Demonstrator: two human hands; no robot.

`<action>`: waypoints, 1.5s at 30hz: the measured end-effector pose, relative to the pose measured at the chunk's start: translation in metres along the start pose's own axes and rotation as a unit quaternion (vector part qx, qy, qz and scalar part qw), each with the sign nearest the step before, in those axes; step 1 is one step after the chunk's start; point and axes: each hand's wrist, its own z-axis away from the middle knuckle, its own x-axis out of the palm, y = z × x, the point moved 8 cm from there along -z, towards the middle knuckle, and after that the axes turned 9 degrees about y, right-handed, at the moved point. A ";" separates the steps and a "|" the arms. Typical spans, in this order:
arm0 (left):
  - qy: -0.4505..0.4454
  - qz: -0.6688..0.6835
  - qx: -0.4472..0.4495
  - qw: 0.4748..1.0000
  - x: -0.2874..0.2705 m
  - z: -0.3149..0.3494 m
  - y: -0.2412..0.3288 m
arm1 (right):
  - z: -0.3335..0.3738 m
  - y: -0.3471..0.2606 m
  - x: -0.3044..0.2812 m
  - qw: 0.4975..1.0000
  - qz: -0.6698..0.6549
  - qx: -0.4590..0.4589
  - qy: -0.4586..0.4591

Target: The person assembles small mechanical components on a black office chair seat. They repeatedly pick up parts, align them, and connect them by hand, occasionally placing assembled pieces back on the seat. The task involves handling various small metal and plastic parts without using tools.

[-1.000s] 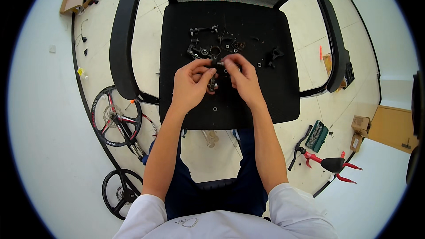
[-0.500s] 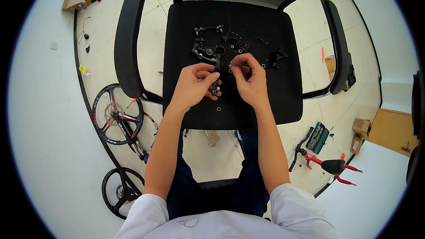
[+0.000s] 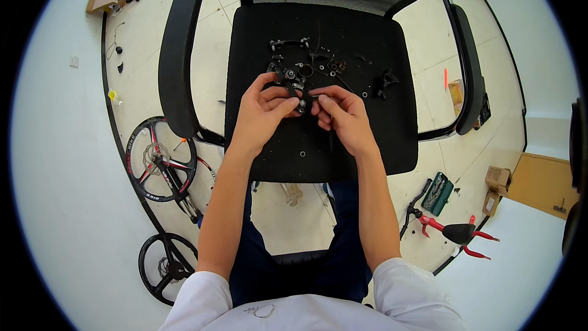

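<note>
Part (image 3: 301,108) of dark and silver metal sits above the chair seat (image 3: 367,141), clamped between the thumb and fingers of the left hand (image 3: 260,116). At its right side, the fingers of the right hand (image 3: 346,116) are drawn close together; I cannot tell whether they grip anything. Just beyond the hands lies a ring-shaped clamp (image 3: 305,64), with a bolted bar (image 3: 290,43) farther back. A black bracket (image 3: 386,83) rests to the right, and a small washer (image 3: 302,154) nearer the front edge. On the floor are a spoked wheel (image 3: 130,153), left, and a green case (image 3: 438,194), right.
</note>
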 end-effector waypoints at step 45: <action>-0.011 -0.098 0.165 0.981 0.011 0.005 0.011 | 0.008 0.022 0.012 0.991 -0.031 0.132 0.018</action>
